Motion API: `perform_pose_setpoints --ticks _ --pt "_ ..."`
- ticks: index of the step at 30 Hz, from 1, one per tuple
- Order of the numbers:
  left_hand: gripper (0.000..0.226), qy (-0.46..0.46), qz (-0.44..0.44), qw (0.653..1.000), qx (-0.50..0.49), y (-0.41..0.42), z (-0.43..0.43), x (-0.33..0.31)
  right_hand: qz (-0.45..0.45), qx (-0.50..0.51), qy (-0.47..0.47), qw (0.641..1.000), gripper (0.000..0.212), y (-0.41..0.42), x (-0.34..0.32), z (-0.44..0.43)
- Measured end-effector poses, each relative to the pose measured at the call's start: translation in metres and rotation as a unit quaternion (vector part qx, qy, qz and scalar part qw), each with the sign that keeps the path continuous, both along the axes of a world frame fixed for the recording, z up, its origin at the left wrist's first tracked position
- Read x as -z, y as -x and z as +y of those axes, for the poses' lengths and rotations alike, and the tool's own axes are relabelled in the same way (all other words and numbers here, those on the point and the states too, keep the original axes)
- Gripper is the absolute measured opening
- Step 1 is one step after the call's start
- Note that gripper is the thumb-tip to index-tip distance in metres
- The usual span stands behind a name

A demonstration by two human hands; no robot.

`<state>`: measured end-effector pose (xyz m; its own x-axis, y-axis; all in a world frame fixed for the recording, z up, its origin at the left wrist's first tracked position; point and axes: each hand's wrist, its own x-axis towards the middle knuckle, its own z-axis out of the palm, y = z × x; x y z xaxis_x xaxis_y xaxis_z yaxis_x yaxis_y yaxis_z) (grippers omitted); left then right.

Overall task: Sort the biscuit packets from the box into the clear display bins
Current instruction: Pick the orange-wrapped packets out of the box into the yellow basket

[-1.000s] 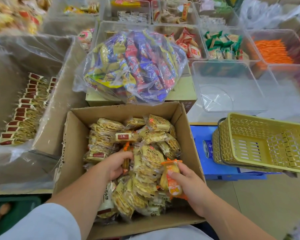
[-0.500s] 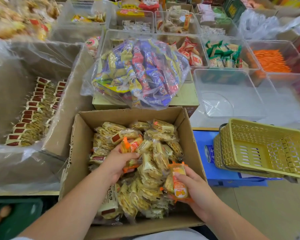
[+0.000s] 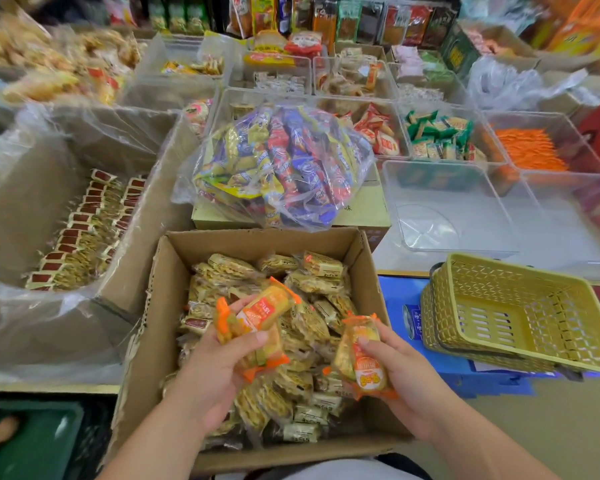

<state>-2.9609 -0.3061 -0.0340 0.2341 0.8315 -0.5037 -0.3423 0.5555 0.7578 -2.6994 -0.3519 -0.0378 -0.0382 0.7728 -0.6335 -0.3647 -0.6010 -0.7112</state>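
Note:
An open cardboard box (image 3: 174, 271) in front of me holds several yellow-brown biscuit packets (image 3: 312, 323). My left hand (image 3: 215, 368) grips a small bunch of orange biscuit packets (image 3: 257, 313) just above the pile. My right hand (image 3: 406, 372) holds one orange packet (image 3: 364, 362) over the box's right side. Clear display bins stand beyond: one bare bin (image 3: 444, 206) to the right, others with red packets (image 3: 378, 133) and green packets (image 3: 437, 136).
A clear bag of mixed colourful snacks (image 3: 284, 168) lies on a closed carton behind the box. A plastic-lined carton (image 3: 84, 216) with rows of red-labelled packets is at left. A yellow mesh basket (image 3: 520, 313) rests on a blue crate at right.
My left hand has lifted orange packets out of the pile and raised them. My right hand keeps its orange packet, shifted slightly right. The view tilted up.

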Motion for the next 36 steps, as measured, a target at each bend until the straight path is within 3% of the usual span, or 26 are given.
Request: perform_pose_setpoints --ticks 6,11,15,19,22,24,30,33,36 --pt "0.068 -0.021 -0.07 0.997 -0.017 -0.058 -0.017 -0.008 -0.016 -0.026 -0.059 0.998 0.031 -0.06 -0.028 0.002" --pt "0.055 -0.041 -0.062 0.996 -0.04 -0.139 -0.012 -0.01 -0.072 0.016 -0.07 0.995 0.034 -0.162 -0.028 0.014" --pt "0.058 -0.048 -0.03 0.997 -0.059 -0.215 -0.012 -0.012 -0.169 -0.021 -0.037 0.985 0.028 -0.267 -0.005 0.026" --pt "0.048 -0.046 0.01 0.997 -0.069 -0.279 -0.018 -0.01 -0.255 -0.051 0.046 0.964 0.021 -0.353 0.043 0.033" --pt "0.058 -0.041 0.061 0.995 -0.067 -0.312 -0.026 -0.007 -0.325 -0.132 0.089 0.932 0.02 -0.388 0.079 0.039" --pt "0.058 -0.031 0.093 0.992 -0.076 -0.33 -0.032 -0.003 -0.387 -0.218 0.096 0.891 0.023 -0.398 0.098 0.046" --pt "0.058 -0.05 0.165 0.984 -0.032 -0.373 -0.03 0.0 -0.472 -0.4 0.035 0.785 0.064 -0.4 0.102 0.062" --pt "0.057 -0.056 0.187 0.981 0.009 -0.391 -0.018 -0.002 -0.553 -0.349 -0.115 0.748 0.051 -0.409 0.075 0.053" --pt "0.058 -0.056 0.226 0.969 0.079 -0.411 -0.001 0.005 -0.637 -0.212 -0.263 0.693 0.04 -0.426 0.05 0.031"
